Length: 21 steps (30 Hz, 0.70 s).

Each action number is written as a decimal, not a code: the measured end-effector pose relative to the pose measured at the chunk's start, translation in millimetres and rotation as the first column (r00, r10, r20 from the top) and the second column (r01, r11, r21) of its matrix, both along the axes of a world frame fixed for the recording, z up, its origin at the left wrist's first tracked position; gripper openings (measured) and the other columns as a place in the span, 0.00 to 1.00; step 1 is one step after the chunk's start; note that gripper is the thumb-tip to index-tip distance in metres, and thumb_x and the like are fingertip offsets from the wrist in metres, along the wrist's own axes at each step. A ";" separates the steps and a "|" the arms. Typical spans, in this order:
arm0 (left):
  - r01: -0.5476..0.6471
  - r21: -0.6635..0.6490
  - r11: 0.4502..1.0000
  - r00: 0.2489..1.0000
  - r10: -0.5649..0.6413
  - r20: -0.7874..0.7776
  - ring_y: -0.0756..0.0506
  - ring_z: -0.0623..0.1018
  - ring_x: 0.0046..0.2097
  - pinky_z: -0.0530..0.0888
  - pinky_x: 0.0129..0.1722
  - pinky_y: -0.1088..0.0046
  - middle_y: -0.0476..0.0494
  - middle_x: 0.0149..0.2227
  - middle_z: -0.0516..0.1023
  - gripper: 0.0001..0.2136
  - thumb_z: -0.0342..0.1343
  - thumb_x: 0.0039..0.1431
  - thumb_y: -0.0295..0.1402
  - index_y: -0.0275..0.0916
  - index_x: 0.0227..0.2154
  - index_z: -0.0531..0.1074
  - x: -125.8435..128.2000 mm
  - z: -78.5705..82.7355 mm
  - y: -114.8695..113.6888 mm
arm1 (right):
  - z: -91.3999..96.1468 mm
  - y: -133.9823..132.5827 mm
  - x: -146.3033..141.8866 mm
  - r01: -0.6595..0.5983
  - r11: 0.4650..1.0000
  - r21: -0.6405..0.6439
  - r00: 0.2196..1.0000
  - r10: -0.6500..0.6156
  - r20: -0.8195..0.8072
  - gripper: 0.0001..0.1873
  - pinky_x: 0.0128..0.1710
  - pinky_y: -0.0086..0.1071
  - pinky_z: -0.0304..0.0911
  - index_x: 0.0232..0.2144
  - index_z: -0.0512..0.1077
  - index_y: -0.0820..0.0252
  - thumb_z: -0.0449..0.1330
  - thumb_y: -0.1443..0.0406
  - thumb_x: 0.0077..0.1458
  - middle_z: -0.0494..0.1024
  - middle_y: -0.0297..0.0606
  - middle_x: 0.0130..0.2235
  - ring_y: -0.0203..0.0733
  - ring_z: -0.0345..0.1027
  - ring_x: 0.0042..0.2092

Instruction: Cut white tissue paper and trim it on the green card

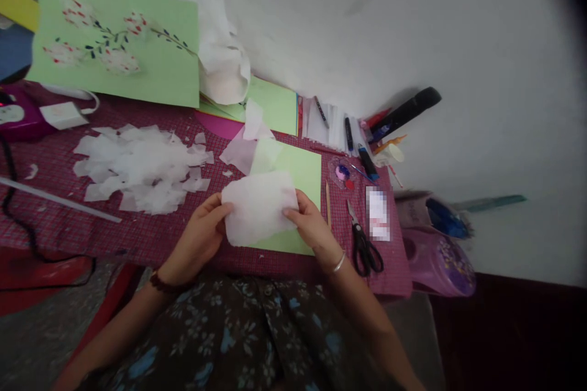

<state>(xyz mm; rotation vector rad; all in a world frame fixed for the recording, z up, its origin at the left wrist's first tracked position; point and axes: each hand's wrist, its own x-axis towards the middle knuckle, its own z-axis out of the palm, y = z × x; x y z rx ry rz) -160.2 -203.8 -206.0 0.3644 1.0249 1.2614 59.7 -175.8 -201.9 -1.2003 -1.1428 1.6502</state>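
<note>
A white sheet of tissue paper [259,208] is stretched between my hands, its lower corners rounded. My left hand [206,229] pinches the left edge between thumb and fingers. At the opposite edge, my right hand [312,223] grips it the same way. Beneath the tissue lies a light green sheet of paper [302,177] on the checked tablecloth. More loose tissue pieces [241,149] overlap the green sheet's upper left corner. To the left of my hands spreads a heap of torn white tissue pieces [142,168].
Black-handled scissors [364,250] and a pencil [328,204] lie right of the green sheet. A small palette [342,172] with paint sits beyond them, near several markers [367,162]. Behind the heap leans a green flower picture [151,73]. A glue stick [59,198] lies at left.
</note>
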 end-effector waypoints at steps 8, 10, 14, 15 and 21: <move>-0.021 0.014 1.000 0.996 0.022 -0.089 0.47 0.79 0.37 0.75 0.36 0.74 0.47 0.39 0.81 0.18 0.68 0.44 0.31 0.38 0.41 0.75 -5.4 -1.2 -10.7 | -4.3 1.4 5.7 -0.058 0.998 -0.025 0.996 0.056 -0.070 0.33 0.44 0.33 0.64 0.53 0.67 0.51 0.63 0.70 0.42 0.78 0.35 0.45 0.41 0.71 0.46; -0.052 0.013 0.999 0.991 0.053 -0.120 0.49 0.78 0.35 0.75 0.35 0.76 0.48 0.37 0.81 0.17 0.69 0.44 0.31 0.37 0.39 0.74 -6.7 -2.2 -13.1 | -6.5 0.8 7.8 -0.075 0.997 -0.008 0.995 0.075 -0.072 0.34 0.45 0.33 0.64 0.54 0.67 0.50 0.60 0.72 0.42 0.77 0.34 0.45 0.40 0.70 0.47; -0.002 0.015 1.000 0.980 0.005 -0.200 0.50 0.78 0.31 0.77 0.31 0.76 0.49 0.34 0.80 0.21 0.67 0.47 0.32 0.39 0.45 0.71 -11.8 -5.0 -19.7 | -12.0 1.3 12.8 -0.073 0.997 0.030 0.995 0.075 -0.071 0.36 0.46 0.32 0.64 0.54 0.67 0.50 0.57 0.74 0.40 0.76 0.34 0.45 0.40 0.69 0.49; 0.038 0.017 0.999 0.973 -0.033 -0.230 0.49 0.78 0.30 0.77 0.30 0.75 0.49 0.33 0.80 0.26 0.67 0.48 0.33 0.40 0.51 0.69 -13.3 -5.7 -21.4 | -13.4 1.8 14.0 -0.064 0.997 0.040 0.996 0.067 -0.066 0.36 0.46 0.32 0.64 0.54 0.67 0.49 0.57 0.74 0.40 0.76 0.33 0.45 0.40 0.69 0.49; 0.256 0.025 0.966 0.881 -0.223 -0.418 0.47 0.79 0.28 0.79 0.27 0.71 0.49 0.31 0.80 0.37 0.64 0.53 0.39 0.40 0.65 0.57 -19.0 -3.4 -27.2 | -18.4 6.9 18.3 -0.033 0.994 0.107 0.999 0.030 0.033 0.27 0.46 0.34 0.67 0.53 0.67 0.50 0.61 0.66 0.49 0.77 0.35 0.44 0.40 0.71 0.45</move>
